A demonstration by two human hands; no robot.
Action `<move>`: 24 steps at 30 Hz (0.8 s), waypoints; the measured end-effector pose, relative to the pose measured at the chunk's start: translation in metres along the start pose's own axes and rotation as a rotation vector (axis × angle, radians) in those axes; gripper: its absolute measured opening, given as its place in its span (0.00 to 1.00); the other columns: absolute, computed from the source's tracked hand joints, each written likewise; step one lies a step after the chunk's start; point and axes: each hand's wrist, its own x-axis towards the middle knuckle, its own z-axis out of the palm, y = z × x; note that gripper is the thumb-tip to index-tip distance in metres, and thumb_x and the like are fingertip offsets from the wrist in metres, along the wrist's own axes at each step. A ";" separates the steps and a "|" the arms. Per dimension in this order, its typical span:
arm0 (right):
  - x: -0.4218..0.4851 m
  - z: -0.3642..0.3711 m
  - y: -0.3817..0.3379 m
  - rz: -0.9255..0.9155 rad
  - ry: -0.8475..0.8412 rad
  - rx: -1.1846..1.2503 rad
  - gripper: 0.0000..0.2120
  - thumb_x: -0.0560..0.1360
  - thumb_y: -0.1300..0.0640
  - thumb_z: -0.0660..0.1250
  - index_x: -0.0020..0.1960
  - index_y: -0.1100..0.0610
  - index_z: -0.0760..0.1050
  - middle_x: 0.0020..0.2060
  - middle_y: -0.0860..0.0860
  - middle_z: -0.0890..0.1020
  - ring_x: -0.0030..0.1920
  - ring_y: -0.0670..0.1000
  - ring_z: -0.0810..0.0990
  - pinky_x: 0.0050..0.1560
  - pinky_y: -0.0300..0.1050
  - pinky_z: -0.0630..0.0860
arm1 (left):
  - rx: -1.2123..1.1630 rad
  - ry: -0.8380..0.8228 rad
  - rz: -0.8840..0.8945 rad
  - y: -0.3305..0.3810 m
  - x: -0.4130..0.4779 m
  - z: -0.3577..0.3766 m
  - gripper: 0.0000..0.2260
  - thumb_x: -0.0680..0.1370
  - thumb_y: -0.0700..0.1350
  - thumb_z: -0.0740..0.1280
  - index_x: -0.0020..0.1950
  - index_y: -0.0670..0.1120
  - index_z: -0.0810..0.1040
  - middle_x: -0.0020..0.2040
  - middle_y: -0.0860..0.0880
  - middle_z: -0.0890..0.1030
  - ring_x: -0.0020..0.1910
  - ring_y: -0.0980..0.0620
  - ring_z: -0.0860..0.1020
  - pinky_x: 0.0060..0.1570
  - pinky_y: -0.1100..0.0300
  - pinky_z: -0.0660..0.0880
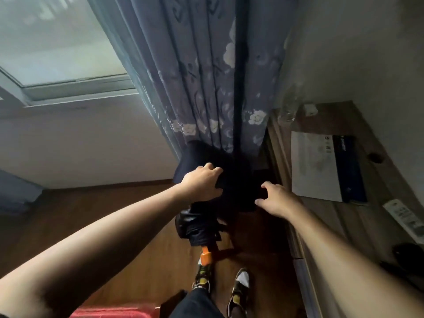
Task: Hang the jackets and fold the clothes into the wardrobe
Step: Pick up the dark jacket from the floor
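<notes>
Nearest, two patterned shoes (238, 288) stand on a wooden floor. Just ahead hangs a black bundle (197, 226) with an orange handle (205, 257). Above it, the left hand (202, 183) grips a dark garment (238, 177), fingers over the cloth and thumb beneath. The right hand (277, 199) is at the garment's right edge, thumb and fingers spread apart; contact is too dark to tell. The garment hangs between both hands, against a blue flowered curtain (206, 76).
</notes>
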 end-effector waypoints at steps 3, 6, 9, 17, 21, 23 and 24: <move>0.017 0.012 0.006 0.032 -0.031 0.026 0.33 0.78 0.38 0.67 0.77 0.48 0.63 0.71 0.53 0.73 0.67 0.59 0.76 0.60 0.52 0.76 | 0.061 -0.045 0.048 0.009 0.038 0.008 0.32 0.76 0.58 0.69 0.76 0.50 0.65 0.68 0.45 0.71 0.66 0.40 0.72 0.56 0.44 0.77; 0.035 0.032 0.012 0.098 -0.080 0.138 0.33 0.78 0.38 0.67 0.77 0.50 0.64 0.71 0.56 0.74 0.67 0.60 0.76 0.62 0.54 0.77 | 0.123 -0.098 0.100 0.019 0.074 0.023 0.36 0.75 0.60 0.70 0.79 0.50 0.61 0.70 0.45 0.70 0.68 0.41 0.71 0.60 0.45 0.75; 0.048 0.054 0.014 0.199 -0.133 0.371 0.33 0.80 0.41 0.66 0.79 0.53 0.63 0.73 0.56 0.72 0.71 0.60 0.73 0.65 0.51 0.73 | 0.138 -0.163 0.151 0.027 0.104 0.044 0.45 0.74 0.61 0.71 0.83 0.52 0.48 0.71 0.45 0.70 0.69 0.41 0.71 0.63 0.45 0.74; 0.080 0.100 0.001 0.430 -0.277 1.068 0.31 0.82 0.45 0.66 0.80 0.51 0.60 0.74 0.53 0.71 0.72 0.59 0.71 0.68 0.54 0.70 | 0.296 -0.276 0.251 0.027 0.142 0.090 0.36 0.79 0.48 0.67 0.81 0.61 0.51 0.67 0.44 0.74 0.65 0.41 0.75 0.63 0.47 0.71; 0.094 0.127 -0.003 0.517 -0.312 1.240 0.25 0.78 0.45 0.69 0.73 0.52 0.73 0.60 0.54 0.82 0.60 0.59 0.80 0.56 0.54 0.78 | 0.061 -0.245 0.154 0.016 0.147 0.079 0.21 0.78 0.40 0.63 0.70 0.52 0.68 0.54 0.45 0.81 0.52 0.40 0.81 0.45 0.50 0.78; 0.093 0.124 -0.012 0.550 -0.326 1.349 0.21 0.80 0.49 0.67 0.71 0.55 0.75 0.57 0.55 0.84 0.59 0.59 0.81 0.56 0.55 0.78 | -0.109 -0.233 0.080 0.010 0.144 0.065 0.21 0.76 0.39 0.61 0.68 0.53 0.71 0.55 0.45 0.81 0.52 0.41 0.81 0.47 0.50 0.79; 0.092 0.121 -0.016 0.564 -0.306 1.409 0.20 0.82 0.52 0.66 0.72 0.56 0.74 0.56 0.56 0.83 0.62 0.60 0.80 0.61 0.57 0.77 | -0.194 -0.221 0.053 0.006 0.143 0.057 0.22 0.75 0.39 0.61 0.68 0.53 0.72 0.56 0.45 0.81 0.53 0.42 0.80 0.51 0.50 0.79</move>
